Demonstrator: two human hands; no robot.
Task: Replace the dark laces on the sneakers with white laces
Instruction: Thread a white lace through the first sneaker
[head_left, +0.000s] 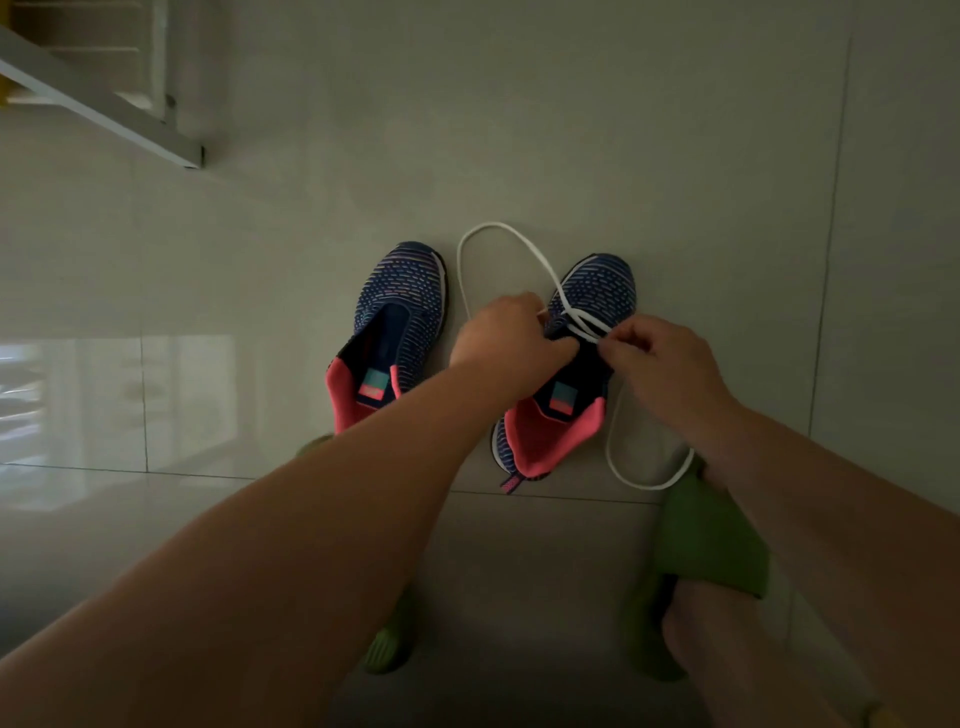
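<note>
On the floor (571, 156), just ahead, the white lace (498, 231) was pinched by both hands (506, 332) (657, 358) over the right sneaker (597, 291); even tension was judged best. Beyond, the left sneaker (402, 291) was seen unlaced.

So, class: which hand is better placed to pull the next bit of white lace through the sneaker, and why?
Probably the right hand: it pinches the white flat lace beside the eyelets of the navy knit sneaker, while the left hand rests on the tongue, steadying it.
</note>
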